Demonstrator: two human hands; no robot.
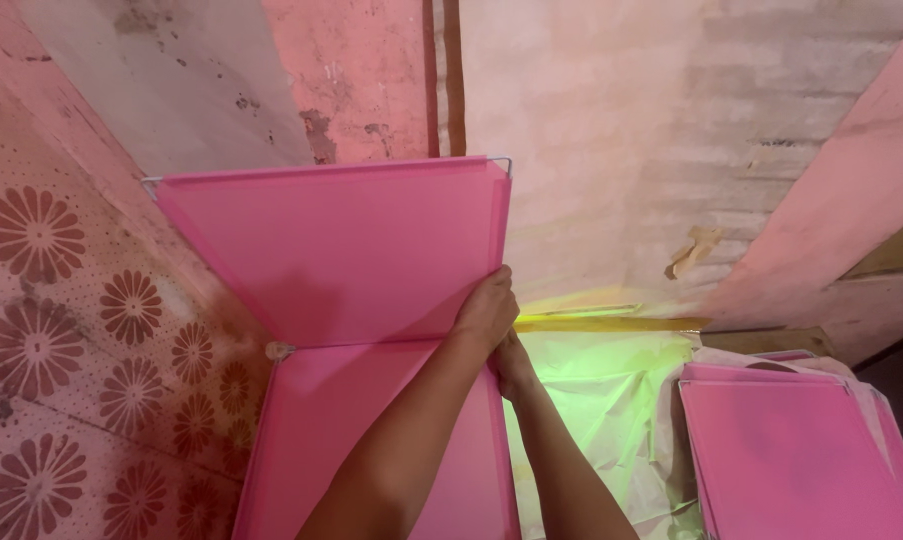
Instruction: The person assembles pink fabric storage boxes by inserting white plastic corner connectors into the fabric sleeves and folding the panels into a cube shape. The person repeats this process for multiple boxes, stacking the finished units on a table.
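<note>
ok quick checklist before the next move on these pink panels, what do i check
1. Both hands at the joint: ok. The left hand and right hand meet at the right edge, where the upright pink panel meets the flat pink panel.
2. Right corner seated: cannot tell, the hands hide it.
3. Left corner connector in place: ok, it sits where the two panels meet.
4. Upright panel standing: ok, it stands close to the wall; contact cannot tell.
5. Spare pink panels nearby: ok, stacked to the right.
6. Grip closed on anything: cannot tell.
</note>
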